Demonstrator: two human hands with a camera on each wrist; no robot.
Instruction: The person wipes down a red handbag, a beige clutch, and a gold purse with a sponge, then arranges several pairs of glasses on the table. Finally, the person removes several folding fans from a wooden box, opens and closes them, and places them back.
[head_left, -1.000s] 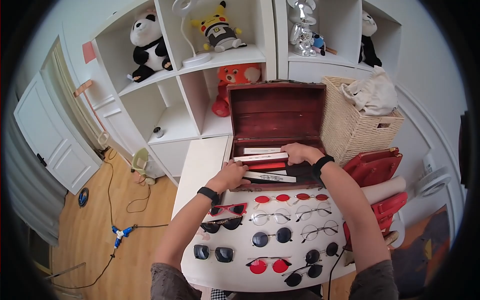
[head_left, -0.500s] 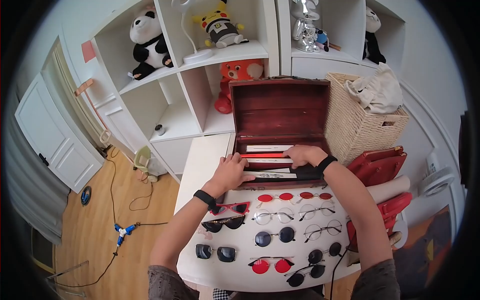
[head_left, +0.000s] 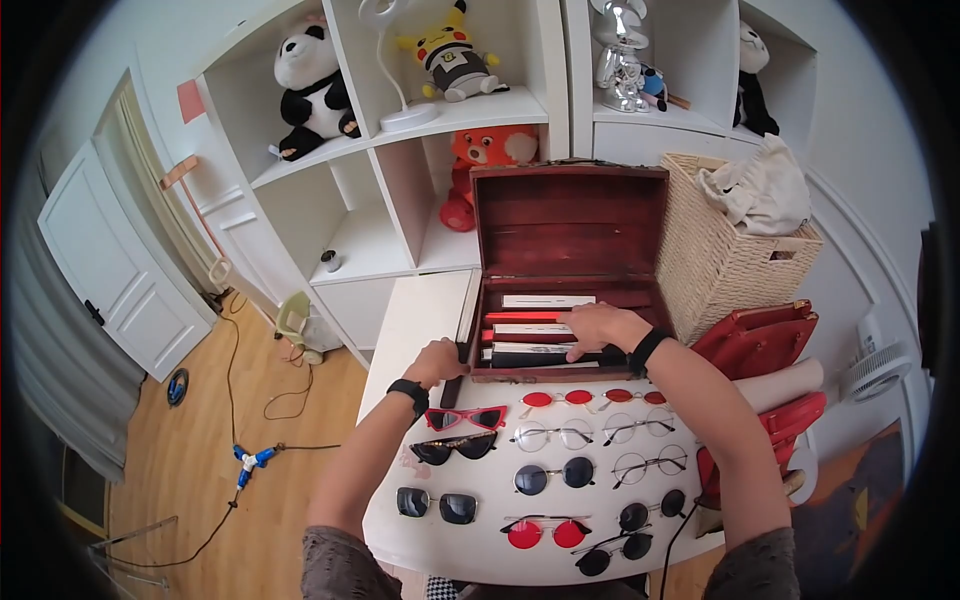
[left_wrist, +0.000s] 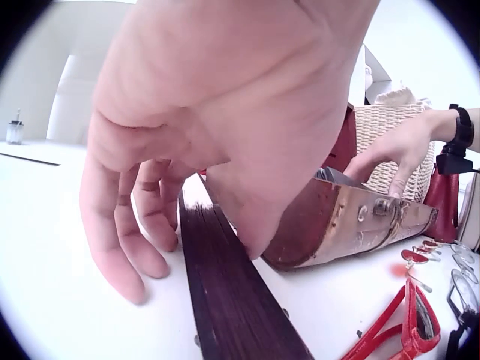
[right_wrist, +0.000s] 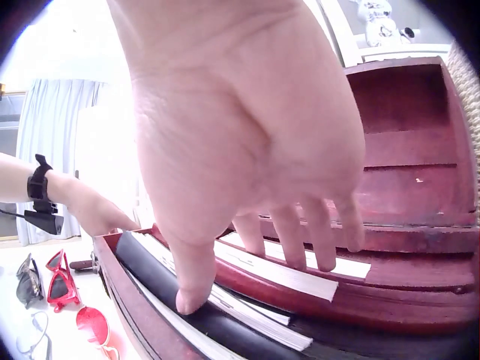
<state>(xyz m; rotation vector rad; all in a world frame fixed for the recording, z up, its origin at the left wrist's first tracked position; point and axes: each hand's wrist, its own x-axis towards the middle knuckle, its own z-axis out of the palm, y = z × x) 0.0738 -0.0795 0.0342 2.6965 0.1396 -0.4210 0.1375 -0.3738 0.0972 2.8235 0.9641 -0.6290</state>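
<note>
On the table a red-brown wooden chest (head_left: 570,225) stands with its lid up. Inside, several slim white-edged pieces like books stand side by side, among them a red one (head_left: 520,317) and a black one (right_wrist: 217,324). My right hand (head_left: 605,328) reaches over them, fingers spread and fairly straight. Its thumb rests on the black one, its fingertips by the pieces behind. Just left of the chest, my left hand (head_left: 437,362) straddles a dark brown, wood-like strip (left_wrist: 229,285), pinching it between thumb and fingers.
Several glasses lie in rows before the chest, including red cat-eye sunglasses (head_left: 466,418) close to the left hand. A wicker basket (head_left: 725,265) with cloth stands right of the chest, red bags (head_left: 755,350) below it. White shelves (head_left: 375,240) with plush toys stand behind.
My left hand has left the pieces inside the chest and moved left, to the dark strip outside. My right hand stays over the chest, its fingers now more spread. The view has shifted slightly.
</note>
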